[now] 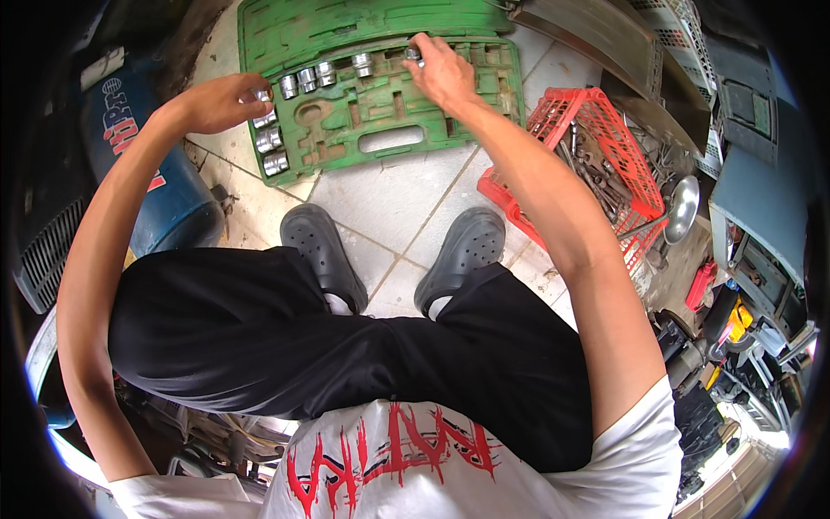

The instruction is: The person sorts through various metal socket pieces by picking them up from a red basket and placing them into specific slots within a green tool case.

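An open green plastic socket-set case (389,107) lies on the tiled floor before me, its lid (363,19) folded back on the far side. At the case's left edge, my left hand (227,104) has its thumb and fingers around a chrome socket (260,96). My right hand (446,72) pinches another small chrome socket (412,54) over the far row of recesses. Several chrome sockets (325,72) stand along that row. More sockets (268,139) sit in the left column, just below my left hand. Other moulded recesses hold nothing.
A red plastic basket (577,97) of wrenches and loose tools (600,172) stands right of the case, beside a shiny metal dish (682,209). To the left lies a blue tank (175,204). A metal cabinet (758,194) rises at far right. My clogs (321,253) flank the near floor.
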{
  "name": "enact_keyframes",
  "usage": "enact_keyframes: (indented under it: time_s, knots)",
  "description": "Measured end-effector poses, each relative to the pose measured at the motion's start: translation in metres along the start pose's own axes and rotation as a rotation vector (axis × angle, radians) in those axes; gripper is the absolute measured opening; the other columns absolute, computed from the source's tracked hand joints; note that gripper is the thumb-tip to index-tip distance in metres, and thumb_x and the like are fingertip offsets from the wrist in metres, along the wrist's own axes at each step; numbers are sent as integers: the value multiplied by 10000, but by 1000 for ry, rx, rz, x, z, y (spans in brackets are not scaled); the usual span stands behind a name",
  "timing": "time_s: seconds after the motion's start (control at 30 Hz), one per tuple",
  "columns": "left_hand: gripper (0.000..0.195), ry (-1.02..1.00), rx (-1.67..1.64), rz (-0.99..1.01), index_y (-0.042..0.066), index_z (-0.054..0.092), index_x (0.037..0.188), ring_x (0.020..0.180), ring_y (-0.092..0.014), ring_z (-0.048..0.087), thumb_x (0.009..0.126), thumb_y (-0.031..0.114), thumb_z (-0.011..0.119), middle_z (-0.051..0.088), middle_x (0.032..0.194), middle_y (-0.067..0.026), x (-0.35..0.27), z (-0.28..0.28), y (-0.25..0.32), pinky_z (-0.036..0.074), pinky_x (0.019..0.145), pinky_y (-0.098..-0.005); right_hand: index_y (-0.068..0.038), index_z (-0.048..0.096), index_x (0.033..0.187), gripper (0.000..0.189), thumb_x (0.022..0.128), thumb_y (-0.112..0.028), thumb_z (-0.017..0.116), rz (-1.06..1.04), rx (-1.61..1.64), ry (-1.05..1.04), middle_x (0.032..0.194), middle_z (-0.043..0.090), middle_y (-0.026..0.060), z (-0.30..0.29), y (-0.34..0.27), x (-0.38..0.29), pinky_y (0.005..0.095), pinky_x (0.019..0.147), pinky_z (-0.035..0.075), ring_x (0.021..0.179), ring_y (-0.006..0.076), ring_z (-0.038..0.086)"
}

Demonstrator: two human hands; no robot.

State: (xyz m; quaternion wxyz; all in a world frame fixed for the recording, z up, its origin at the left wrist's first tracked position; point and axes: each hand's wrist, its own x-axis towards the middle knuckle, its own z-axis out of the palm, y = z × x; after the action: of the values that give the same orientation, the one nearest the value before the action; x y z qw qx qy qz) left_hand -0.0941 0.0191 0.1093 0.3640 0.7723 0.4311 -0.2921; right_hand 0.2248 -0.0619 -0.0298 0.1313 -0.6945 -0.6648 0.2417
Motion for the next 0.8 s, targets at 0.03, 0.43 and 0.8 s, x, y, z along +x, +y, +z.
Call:
enact_keyframes:
  time_s: [0.03, 0.43, 0.8]
  knots:
    - [561, 0, -3, -9, 28, 491, 1392, 1077, -313, 647, 976, 398, 561, 678, 1153, -205, 0, 0, -1, 480, 944, -392, -103, 548, 1139, 309, 931, -317, 629, -1, -4, 14, 1145, 606, 167, 2, -3, -2, 517, 824, 529, 940, 401, 654]
    - [584, 5, 4, -16, 35, 494, 1393, 1111, -326, 635, 973, 438, 546, 670, 1175, -205, -7, -4, 8, 473, 957, -399, -145, 587, 1281, 507, 902, -480, 638, 169, 27, -14, 1051, 716, 153, -48, 53, 13, 471, 860, 542, 1001, 330, 678]
    - [547, 22, 41, -13, 42, 502, 1386, 1098, -312, 641, 978, 402, 551, 677, 1168, -189, -5, -3, 9, 473, 953, -395, -75, 663, 932, 314, 820, -349, 766, 531, 615, 88, 826, 698, 48, -55, 111, 3, 296, 614, 519, 689, 109, 643]
